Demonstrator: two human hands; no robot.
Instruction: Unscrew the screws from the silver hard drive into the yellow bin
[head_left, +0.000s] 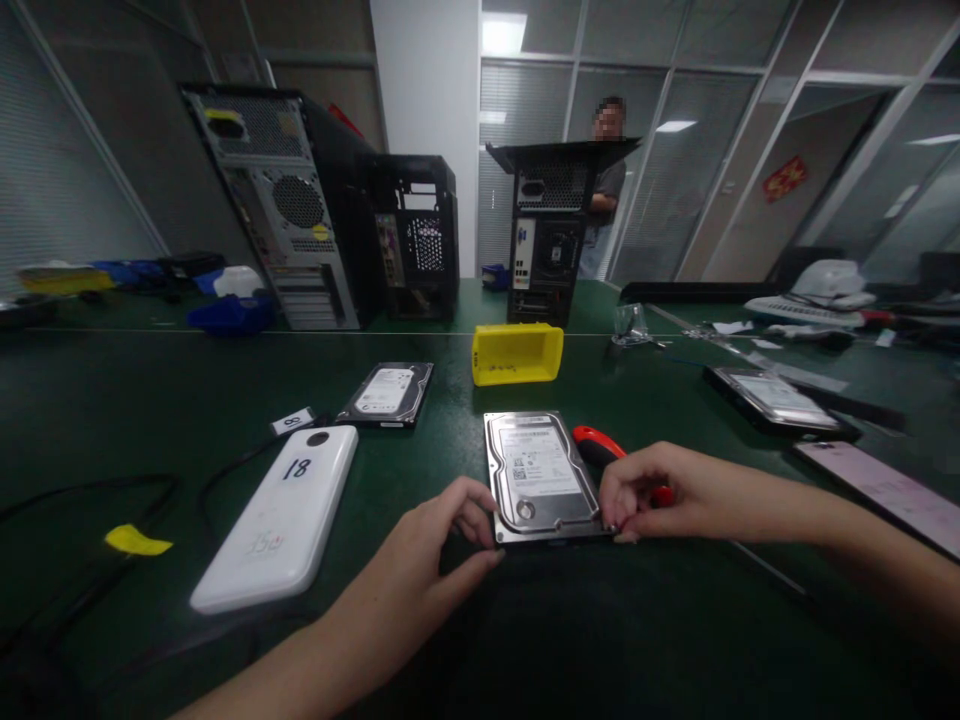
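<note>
Gripping lightly at its two near corners, the person's hands bracket one hard drive (534, 470), which lies label up toward the near edge of the bench (427, 620). The left hand (442, 540) is partly curled, thumb and fingertips closed on the near left corner; the right hand (645, 490) is drawn in tighter, fingertips pinching the near right corner. This hold appears to steady the drive while leaving its label uncovered. The screwdriver (596, 440) lies beside the drive and passes beneath the right hand, presumably to be within easy reach. The yellow bin (517, 365) stands farther toward the far edge, its open side facing the person, perhaps for ready access.

Count: hard drives, three, the others being the left drive (386, 393) and the right drive (780, 398), each well apart from the hands. Computer towers, three, toward the far edge: large (300, 200), open-framed (427, 240) and flared-top (555, 235). Yellow bins, one. Screwdrivers, one. White power banks (281, 520), one, marked 18. Pink phones (885, 485), one, toward the right edge.
</note>
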